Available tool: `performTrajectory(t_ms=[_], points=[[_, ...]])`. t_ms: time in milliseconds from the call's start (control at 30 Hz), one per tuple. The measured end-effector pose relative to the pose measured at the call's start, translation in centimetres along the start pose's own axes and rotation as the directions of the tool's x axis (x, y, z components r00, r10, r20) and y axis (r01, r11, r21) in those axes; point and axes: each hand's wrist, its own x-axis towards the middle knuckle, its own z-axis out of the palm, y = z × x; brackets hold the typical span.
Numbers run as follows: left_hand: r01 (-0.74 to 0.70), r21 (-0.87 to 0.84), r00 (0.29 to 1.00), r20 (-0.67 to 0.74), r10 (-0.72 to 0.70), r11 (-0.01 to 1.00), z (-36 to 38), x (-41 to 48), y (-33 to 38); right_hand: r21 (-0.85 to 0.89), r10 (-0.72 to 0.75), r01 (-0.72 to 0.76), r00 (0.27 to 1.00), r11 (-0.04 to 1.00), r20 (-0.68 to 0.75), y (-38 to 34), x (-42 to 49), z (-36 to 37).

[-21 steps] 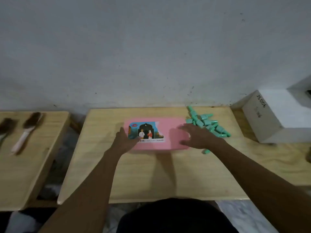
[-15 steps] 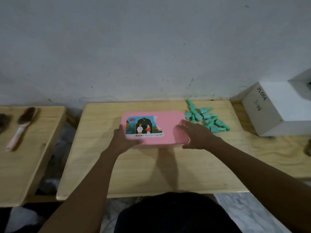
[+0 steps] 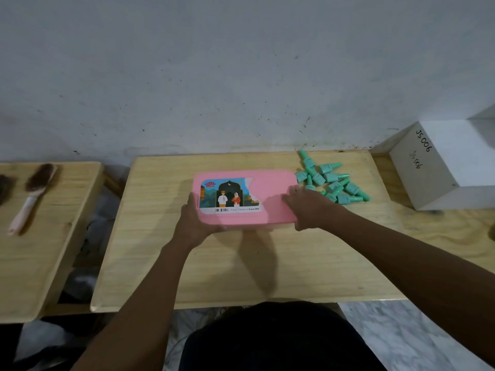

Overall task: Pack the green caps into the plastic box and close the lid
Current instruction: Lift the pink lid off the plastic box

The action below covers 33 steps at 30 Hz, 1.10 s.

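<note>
A pink plastic box [image 3: 270, 194] with a picture label on its closed lid lies in the middle of the wooden table [image 3: 241, 269]. My left hand [image 3: 195, 223] grips its near-left corner, thumb on the lid. My right hand [image 3: 310, 207] holds the right end, fingers spread over the lid's edge. A pile of several green caps [image 3: 332, 180] lies on the table just right of the box, touching my right hand's fingertips; some caps are hidden behind that hand.
A white cardboard box marked JS006 [image 3: 450, 164] stands at the far right. A second wooden table [image 3: 40, 250] on the left carries two brushes [image 3: 32, 194]. The wall runs right behind both tables.
Both hands have settled onto the two ends of the pink box, the left one wrapping its corner. The view has tilted down a little; the box looks nearer.
</note>
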Motion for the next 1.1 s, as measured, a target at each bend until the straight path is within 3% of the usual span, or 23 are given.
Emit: performTrajectory(t_ms=[133, 367, 567, 800, 1100], points=[[-0.017, -0.015, 0.998, -0.062, 0.016, 1.0, 0.6, -1.0, 0.4, 0.019, -0.045, 0.045, 0.998, 0.999, 0.034, 0.4, 0.3, -0.5], [-0.01, -0.209, 0.986, -0.163, -0.024, 0.978, 2.0, -2.0, 0.1, 0.065, -0.087, 0.081, 0.992, 0.995, 0.089, 1.1, 0.8, -2.2], [-0.061, -0.28, 0.994, -0.106, 0.033, 0.958, 1.8, -2.2, -0.6, 0.084, -0.128, 0.123, 0.99, 0.989, 0.06, 1.5, 0.5, -2.9], [0.005, -0.442, 0.999, -0.033, -0.022, 0.897, 2.3, -2.9, -0.8, 0.151, -0.103, 0.096, 0.994, 0.984, 0.039, 1.9, 0.0, -3.4], [0.01, -0.548, 0.985, -0.138, -0.102, 0.836, 5.1, -3.2, 0.3, 0.209, -0.059, 0.057, 0.998, 0.976, 0.007, 1.8, -0.4, -3.3]])
